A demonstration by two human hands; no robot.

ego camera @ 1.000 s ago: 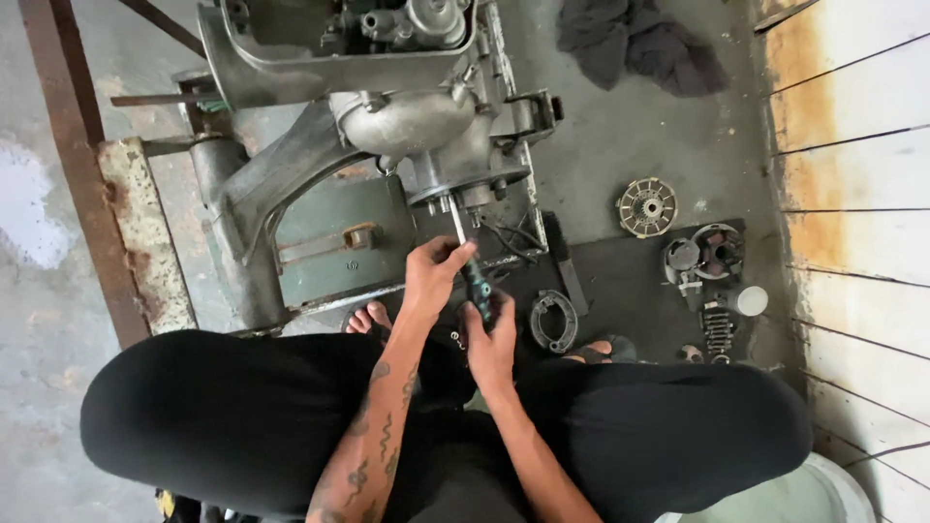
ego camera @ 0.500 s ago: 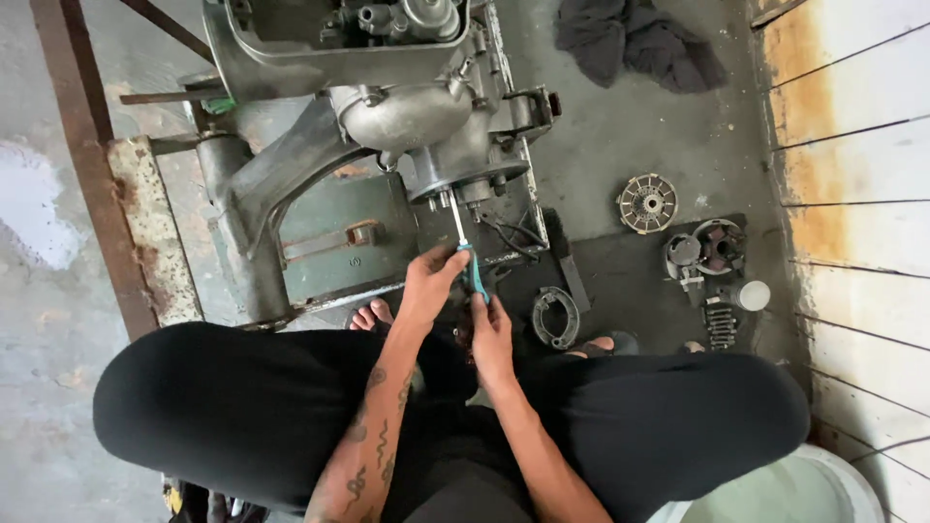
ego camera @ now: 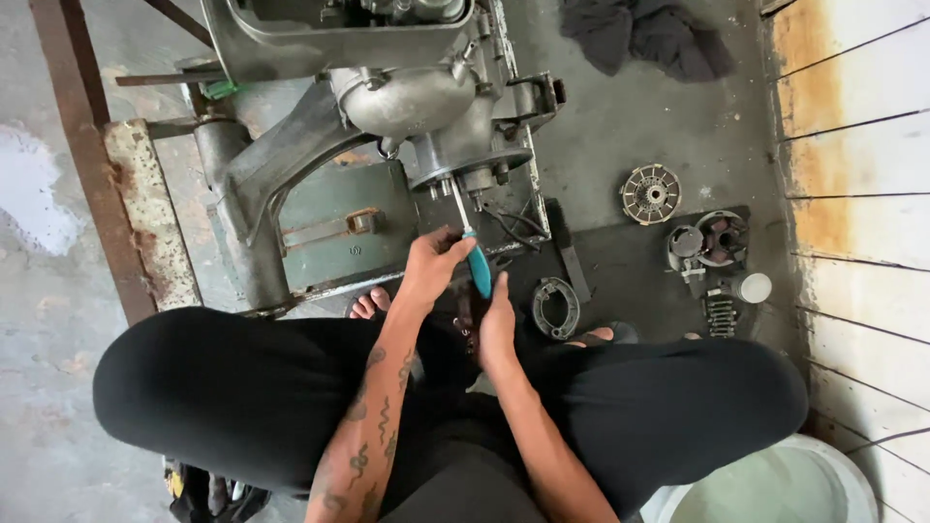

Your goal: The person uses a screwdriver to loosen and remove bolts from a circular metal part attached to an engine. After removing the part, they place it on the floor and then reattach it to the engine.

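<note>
the screwdriver [ego camera: 472, 242] — metal shaft, teal handle — is held with its tip set against the round flange at the lower end of the grey engine casing [ego camera: 426, 107], so the shaft runs in line from the hands up to the fastening point. the left hand [ego camera: 433, 263] is clenched around the upper part of the handle and the base of the shaft, apparently to steady the tip. the right hand [ego camera: 498, 324] is placed just below, its fingers curled at the lower end of the handle; how firmly it grips cannot be told. the person is seated with knees spread, which brings the work between the legs and close to the body.

removed parts are laid to the right on the floor — a brake shoe [ego camera: 554, 308], a finned round disc [ego camera: 650, 194], a clutch-like assembly [ego camera: 709, 242]. the surface is stained grey concrete [ego camera: 639, 116]; a dark rag [ego camera: 644, 39] lies at the top, a white-and-rust slatted wall [ego camera: 852, 174] at right.
</note>
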